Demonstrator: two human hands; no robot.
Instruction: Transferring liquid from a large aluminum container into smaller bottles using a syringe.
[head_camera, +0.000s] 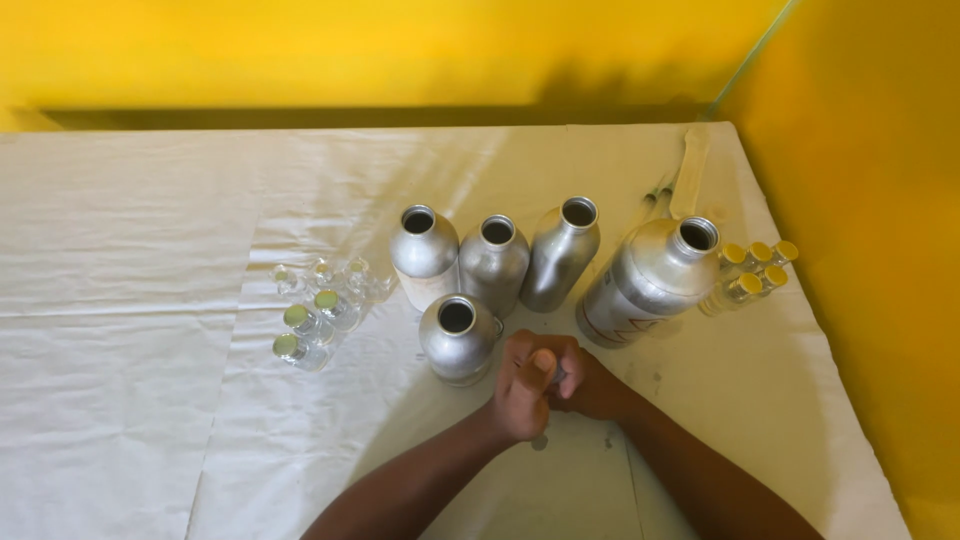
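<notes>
Head view looks straight down on a desk (120, 330) covered in white cloth, set against yellow walls. Both hands meet at the near middle of it: the left hand (522, 392) and the right hand (585, 385) are pressed together, fingers curled shut around something small between them, of which only a pale sliver shows at the knuckles; what it is cannot be told. Just beyond and to the left of the left hand, nearly touching it, stands a small open-mouthed silver metal bottle (458, 338), upright, its long axis vertical, and the left hand is the nearer one to it. Behind it, three more silver metal bottles (495, 260) stand in a row, and a larger silver metal flask (650, 280) stands to the right, closer to the right hand. Small clear glass vials with pale green caps (310, 325) lie well off to the left; yellow-capped vials (755, 268) sit beside the large flask.
</notes>
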